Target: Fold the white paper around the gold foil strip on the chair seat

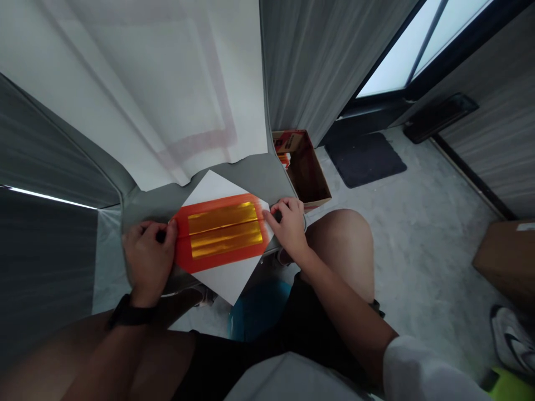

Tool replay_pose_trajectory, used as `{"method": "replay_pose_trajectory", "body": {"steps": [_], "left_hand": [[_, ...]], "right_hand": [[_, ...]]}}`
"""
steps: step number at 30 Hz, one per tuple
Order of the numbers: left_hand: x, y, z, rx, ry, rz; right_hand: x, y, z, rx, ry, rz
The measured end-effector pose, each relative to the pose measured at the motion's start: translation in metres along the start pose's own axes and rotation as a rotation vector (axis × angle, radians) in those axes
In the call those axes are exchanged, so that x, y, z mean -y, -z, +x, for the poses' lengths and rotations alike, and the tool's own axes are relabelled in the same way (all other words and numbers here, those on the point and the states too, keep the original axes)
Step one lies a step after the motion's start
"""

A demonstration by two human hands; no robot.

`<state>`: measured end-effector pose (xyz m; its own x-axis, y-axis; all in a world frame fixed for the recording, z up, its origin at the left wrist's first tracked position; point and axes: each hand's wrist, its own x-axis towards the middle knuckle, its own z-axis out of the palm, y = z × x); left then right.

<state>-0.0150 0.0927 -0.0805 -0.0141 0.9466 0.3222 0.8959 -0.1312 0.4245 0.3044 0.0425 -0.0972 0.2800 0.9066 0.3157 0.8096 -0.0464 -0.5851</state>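
A sheet of joss paper (225, 227) lies tilted, corner toward me, over a grey padded seat (254, 172). It is white with an orange band and a gold foil panel, creased across the middle; its near corner sticks out past the seat's front edge. My left hand (150, 250) is closed on the left corner, thumb and fingers pinching at the orange end. At the opposite corner, my right hand (290, 225) pinches the paper between thumb and fingers. The left corner is partly hidden by my fingers.
A white sheet (137, 83) hangs over the seat's back. An open cardboard box (320, 172) with orange-and-white papers stands right of the seat. A dark mat (363, 159), a brown carton (507, 256) and a shoe (512, 340) are farther right. Something blue (259, 312) shows below the paper.
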Motion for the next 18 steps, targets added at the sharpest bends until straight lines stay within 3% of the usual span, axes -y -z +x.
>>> {"method": "replay_pose_trajectory", "body": {"steps": [18], "left_hand": [[-0.0047, 0.002, -0.0022, 0.006, 0.062, -0.03]], "right_hand": [[0.001, -0.0085, 0.0014, -0.077, 0.026, -0.072]]}}
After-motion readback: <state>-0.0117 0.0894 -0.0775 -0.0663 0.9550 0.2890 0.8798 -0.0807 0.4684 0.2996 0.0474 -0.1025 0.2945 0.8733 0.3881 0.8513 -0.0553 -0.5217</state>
